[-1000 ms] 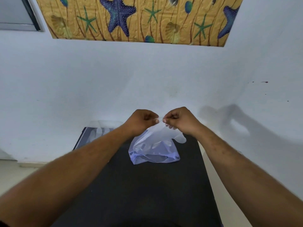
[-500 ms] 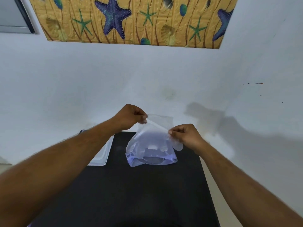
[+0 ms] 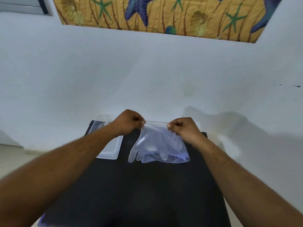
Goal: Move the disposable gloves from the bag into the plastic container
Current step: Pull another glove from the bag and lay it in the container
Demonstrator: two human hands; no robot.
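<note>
Two hands: both are raised over the far half of the black table (image 3: pixel 139 185), pinching opposite ends of one clear glove's cuff.
Left hand (image 3: pixel 127 122): thumb and forefinger are closed on the left end of the cuff, the other fingers curled in.
Right hand (image 3: pixel 183 128): thumb and forefinger are closed on the right end of the cuff, so the cuff edge is stretched straight between the two hands.
Glove (image 3: pixel 147 141): thin, see-through, faintly bluish plastic; it hangs cuff up, and its fingers droop toward the table, one long finger reaching lowest at the left.
Bag (image 3: pixel 180 154): a clear plastic bag with a violet tint along its lower edge lies on the table just behind and under the hanging glove; more crumpled gloves show inside it, how many I cannot tell.
Plastic container (image 3: pixel 111 149): a shallow, clear, rectangular tray sits on the table's far left, left of the bag, partly hidden by the left forearm; what it holds is not clear.
Wall (image 3: pixel 147 71): plain white, with a starfish-patterned panel (image 3: pixel 164 12) at the top.
</note>
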